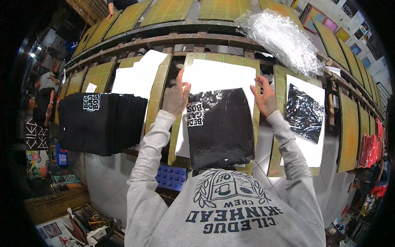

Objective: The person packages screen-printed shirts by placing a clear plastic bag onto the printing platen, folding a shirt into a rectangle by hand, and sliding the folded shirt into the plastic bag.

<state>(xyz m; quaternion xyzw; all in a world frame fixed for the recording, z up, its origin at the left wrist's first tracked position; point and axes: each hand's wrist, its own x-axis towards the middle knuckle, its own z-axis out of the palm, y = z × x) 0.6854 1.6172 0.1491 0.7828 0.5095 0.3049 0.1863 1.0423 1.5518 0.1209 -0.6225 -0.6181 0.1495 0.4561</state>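
A folded black T-shirt [222, 140] with a white print lies in front of me, glossy under clear plastic at least over its upper part. Beneath and beyond it, a white sheet [222, 74] covers a yellow-green board. My left hand [176, 98] is at the sheet's left edge, thumb and forefinger apart. My right hand [264, 96] is at the right edge, fingers bent and apart. I make out nothing held in either hand. To the left stands a thick stack of folded black T-shirts [103, 123]. Right of my right hand lies a black shirt in a clear bag [304, 111], on white paper.
Crumpled clear plastic bags [282, 41] are heaped at the far right, across the rail. More boards [164, 12] line the long rack. A blue studded object [169, 177] is below the front edge. A person [45, 96] stands far left; another person's hand [110, 15] shows at the top.
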